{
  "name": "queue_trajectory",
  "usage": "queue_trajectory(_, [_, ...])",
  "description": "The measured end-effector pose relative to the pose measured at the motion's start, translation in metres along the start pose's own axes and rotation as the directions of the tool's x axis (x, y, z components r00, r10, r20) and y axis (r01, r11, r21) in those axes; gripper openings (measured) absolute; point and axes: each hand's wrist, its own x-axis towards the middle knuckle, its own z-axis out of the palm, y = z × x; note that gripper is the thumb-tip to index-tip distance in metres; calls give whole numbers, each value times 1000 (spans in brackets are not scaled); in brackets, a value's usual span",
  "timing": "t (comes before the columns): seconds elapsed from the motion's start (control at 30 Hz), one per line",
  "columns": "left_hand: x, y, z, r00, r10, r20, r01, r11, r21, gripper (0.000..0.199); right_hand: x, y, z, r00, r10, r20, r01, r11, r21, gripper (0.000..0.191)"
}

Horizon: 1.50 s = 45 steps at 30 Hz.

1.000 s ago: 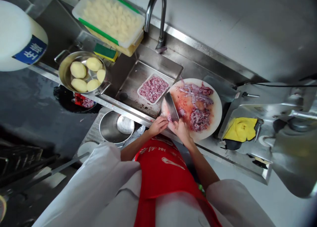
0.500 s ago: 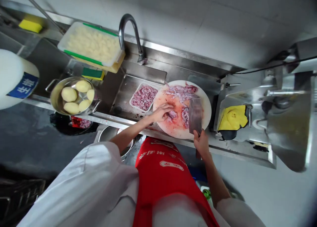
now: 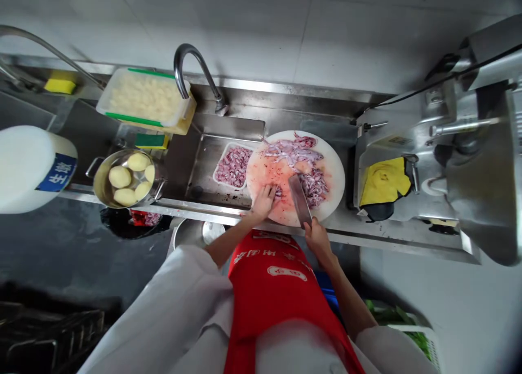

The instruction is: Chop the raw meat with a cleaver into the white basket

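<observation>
My right hand point(image 3: 318, 239) is wrapped around the handle of a cleaver point(image 3: 300, 201), whose broad blade is over the round white cutting board point(image 3: 261, 167). My left hand point(image 3: 264, 201) is at the board's front left, fingers curled against a small piece of raw meat point(image 3: 278, 192), partly hidden by the fingertips. Right of the blade lies a heap of chopped raw meat point(image 3: 315, 188). Behind it are whole skinned carcasses point(image 3: 294, 151) with thin limbs. The board's surface is stained red. Left of the board, a white tray point(image 3: 233, 166) is full of chopped meat.
A curved faucet point(image 3: 199, 75) rises behind the sink. Further left are a pot of peeled potatoes point(image 3: 124, 178), a lidded tub point(image 3: 142, 99), a green-yellow sponge point(image 3: 150, 141) and a big white jug point(image 3: 32, 167). A metal machine with a yellow cloth point(image 3: 385, 181) stands on the right.
The cleaver has moved left and turned from upright to slanted, uncovering the chopped heap to its right. My left hand has drawn back toward the board's front edge. The view has shifted.
</observation>
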Motion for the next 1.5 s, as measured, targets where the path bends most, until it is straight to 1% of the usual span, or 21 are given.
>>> queue_trajectory(0.07, [-11,19,5,986,-152,-74,154,988,18,68,3,-5,-1,1000,15,26,-14,999,-52,26])
queue_trajectory(0.13, [-19,24,1,971,-209,-113,210,978,-4,80,6,-8,-2,999,19,41,-16,996,-83,26])
queue_trajectory(0.2, [-23,17,-7,982,-154,-108,147,986,-74,77,9,-12,-3,999,25,44,-21,995,-101,27])
queue_trajectory(0.27, [-24,4,-13,996,-35,-86,21,986,-165,55,10,-15,-5,998,37,42,-32,993,-116,28])
queue_trajectory(0.33, [-22,-7,-14,996,44,-83,-61,974,-216,31,10,-19,-7,998,52,37,-47,991,-128,28])
queue_trajectory(0.37, [-22,-10,-12,994,55,-98,-76,971,-225,25,10,-23,-9,998,62,34,-56,989,-134,28])
queue_trajectory(0.43, [-24,-11,-8,984,38,-175,-80,967,-242,23,7,-33,-11,996,84,21,-80,986,-145,29])
queue_trajectory(0.53, [-32,-8,-4,937,-36,-347,-66,958,-278,24,4,-58,-11,997,83,-4,-82,985,-153,31])
queue_trajectory(0.6, [-37,-6,-2,915,-51,-400,-68,958,-278,22,6,-77,-7,999,48,5,-47,987,-151,33])
queue_trajectory(0.63, [-38,-6,-1,920,-29,-390,-83,960,-267,22,8,-85,-4,999,30,17,-28,988,-151,32])
queue_trajectory(0.73, [-40,-9,-1,957,65,-281,-135,962,-237,22,13,-100,-2,999,5,53,3,988,-155,31])
queue_trajectory(0.8, [-41,-12,-3,961,66,-268,-136,959,-250,25,13,-104,-9,1000,-5,31,10,986,-168,31])
queue_trajectory(0.9, [-46,-13,-7,922,-72,-379,-40,960,-278,34,10,-107,-25,991,-35,-126,14,987,-161,36])
queue_trajectory(0.97, [-48,-7,-8,903,-158,-400,62,968,-242,46,11,-112,-29,973,-50,-224,21,991,-130,39])
queue_trajectory(1.0, [-47,-2,-8,915,-169,-367,101,975,-198,52,14,-115,-28,975,-42,-220,16,993,-120,38])
queue_trajectory(1.03, [-45,3,-6,936,-165,-311,126,982,-143,57,19,-118,-24,983,-34,-180,13,993,-117,36])
queue_trajectory(1.1, [-40,15,1,977,-133,-167,130,991,-30,63,31,-122,-11,999,-15,-52,8,992,-127,30])
queue_trajectory(1.17, [-34,25,9,991,-117,-72,120,992,41,64,44,-121,0,1000,-2,30,6,990,-140,26])
queue_trajectory(1.27, [-30,32,17,988,-144,-46,147,986,75,62,50,-110,8,1000,-8,28,12,989,-146,28])
queue_trajectory(1.4, [-29,34,20,980,-190,-62,195,978,74,61,34,-90,9,998,-50,48,57,988,-145,28])
queue_trajectory(1.5, [-29,33,22,980,-193,-57,197,979,61,61,31,-87,10,998,-54,44,60,988,-144,29])
